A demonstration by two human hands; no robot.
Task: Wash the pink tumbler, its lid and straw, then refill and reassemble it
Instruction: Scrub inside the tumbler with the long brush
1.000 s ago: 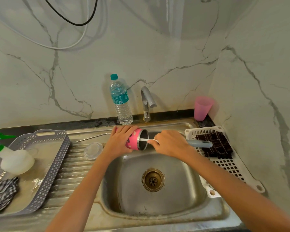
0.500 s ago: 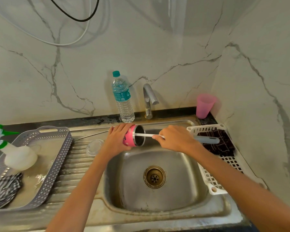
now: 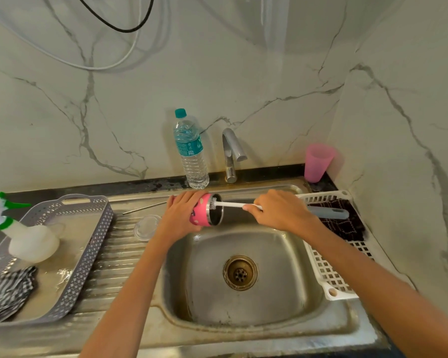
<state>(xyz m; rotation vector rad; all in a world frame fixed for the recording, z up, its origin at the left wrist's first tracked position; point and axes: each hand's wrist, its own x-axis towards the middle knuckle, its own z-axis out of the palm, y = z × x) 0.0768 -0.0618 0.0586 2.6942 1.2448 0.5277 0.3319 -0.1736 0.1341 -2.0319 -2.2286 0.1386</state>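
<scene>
While the pink tumbler (image 3: pixel 201 211) lies on its side in my left hand (image 3: pixel 181 213), over the back-left corner of the sink (image 3: pixel 243 324) basin, the entry reads as follows. Left hand: fingers curled over the pink body from above, gripping it. Right hand (image 3: pixel 282 210): fingers closed round the bottle brush (image 3: pixel 230 204), where white shaft meets grey handle. Brush head: white bristles at the steel mouth, barely inside. Risk, as I judge it: the smooth wall may slip or twist in my grip if I push the brush hard, dropping the tumbler into the basin; a fast pull may flick water off the bristles toward the back edge. Orientation: long axis near level, running left to right along the sink's back edge; open mouth points right, toward my right hand; base points left, under my palm. Lid (image 3: pixel 146 226): clear, flat on the drainboard just left of the basin. Straw (image 3: pixel 145 208): metal, on the drainboard near its back edge, beside the lid.
</scene>
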